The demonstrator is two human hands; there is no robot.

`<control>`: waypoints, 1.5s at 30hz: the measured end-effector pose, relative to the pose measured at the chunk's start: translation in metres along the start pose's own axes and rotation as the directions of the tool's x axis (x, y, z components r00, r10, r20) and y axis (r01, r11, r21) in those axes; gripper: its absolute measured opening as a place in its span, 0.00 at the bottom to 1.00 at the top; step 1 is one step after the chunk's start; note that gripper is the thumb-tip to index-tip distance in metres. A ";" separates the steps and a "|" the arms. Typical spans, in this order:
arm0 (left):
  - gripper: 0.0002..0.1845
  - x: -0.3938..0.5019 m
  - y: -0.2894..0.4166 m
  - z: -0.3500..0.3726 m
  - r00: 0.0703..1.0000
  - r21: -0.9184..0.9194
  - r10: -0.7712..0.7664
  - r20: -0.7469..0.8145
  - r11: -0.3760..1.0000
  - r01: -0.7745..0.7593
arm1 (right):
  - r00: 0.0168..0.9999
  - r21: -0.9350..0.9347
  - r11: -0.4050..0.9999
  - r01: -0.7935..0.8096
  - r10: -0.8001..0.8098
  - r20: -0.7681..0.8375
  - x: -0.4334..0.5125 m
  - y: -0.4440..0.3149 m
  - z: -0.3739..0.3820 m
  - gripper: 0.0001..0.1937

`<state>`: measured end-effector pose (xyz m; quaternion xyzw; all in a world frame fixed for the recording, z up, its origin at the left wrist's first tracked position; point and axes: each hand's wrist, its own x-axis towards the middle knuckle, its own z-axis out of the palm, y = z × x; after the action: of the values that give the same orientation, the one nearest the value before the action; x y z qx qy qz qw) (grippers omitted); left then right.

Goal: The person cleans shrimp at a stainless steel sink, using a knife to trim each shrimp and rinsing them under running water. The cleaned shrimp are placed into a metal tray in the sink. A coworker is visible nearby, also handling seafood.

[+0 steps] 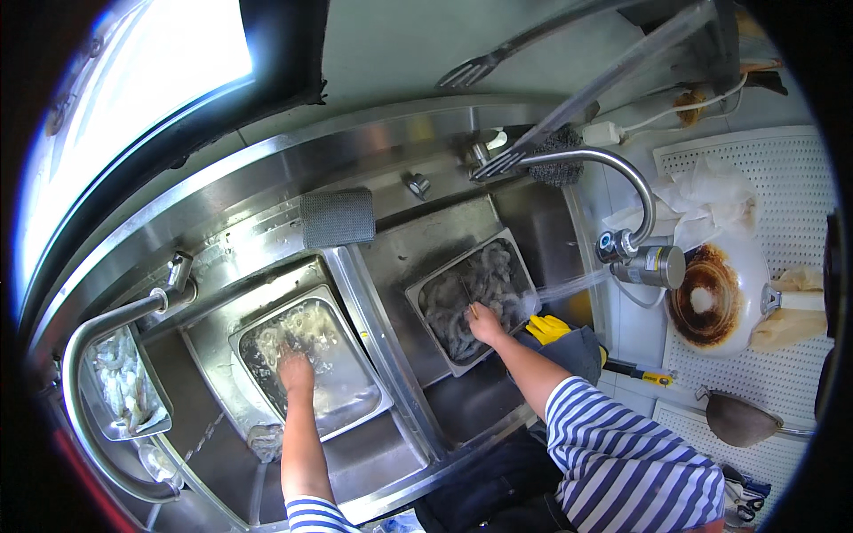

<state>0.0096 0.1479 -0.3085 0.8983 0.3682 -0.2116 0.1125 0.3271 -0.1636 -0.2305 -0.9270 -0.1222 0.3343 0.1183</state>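
My left hand (294,366) is partly under the water in a steel pan (356,400), among pale shrimp; its fingertips are hidden. Over the near edge of a second steel pan (418,291) in the right basin, my right hand (486,324) pinches a thin stick-like tool (474,310). Grey raw shrimp (466,286) fill much of that pan. Water runs from a faucet (616,246) on the right towards the pan's right corner. A clump of shrimp (265,441) lies below the left pan's lower left edge.
Left of the basins, a clear tray (166,426) holds shrimp beneath a curved faucet (73,373). A mesh scouring pad (338,218) lies on the back ledge. Yellow gloves (548,328) rest by the right basin. A stained wok (706,300) and a strainer (741,418) are on the right.
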 end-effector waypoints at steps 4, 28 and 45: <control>0.20 -0.007 0.002 -0.004 0.977 -0.148 -0.111 0.184 0.979 0.139 | 0.970 -0.054 0.982 0.183 -0.190 -0.151 -0.008 -0.015 -0.023 0.12; 0.16 -0.100 0.014 -0.090 0.941 -0.622 -0.334 -0.045 0.747 0.235 | 0.905 0.871 -0.257 0.419 0.040 -0.424 0.085 -0.212 -0.201 0.16; 0.12 -0.172 0.057 -0.185 0.940 -0.585 -0.036 0.339 -0.790 0.181 | 0.937 0.934 0.093 0.346 -0.093 -0.338 -0.056 -0.164 -0.116 0.10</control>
<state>-0.0045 0.0683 -0.0626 0.1136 0.4623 0.2210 0.8512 0.3366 -0.0427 -0.0608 -0.6157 0.0025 0.2184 0.7571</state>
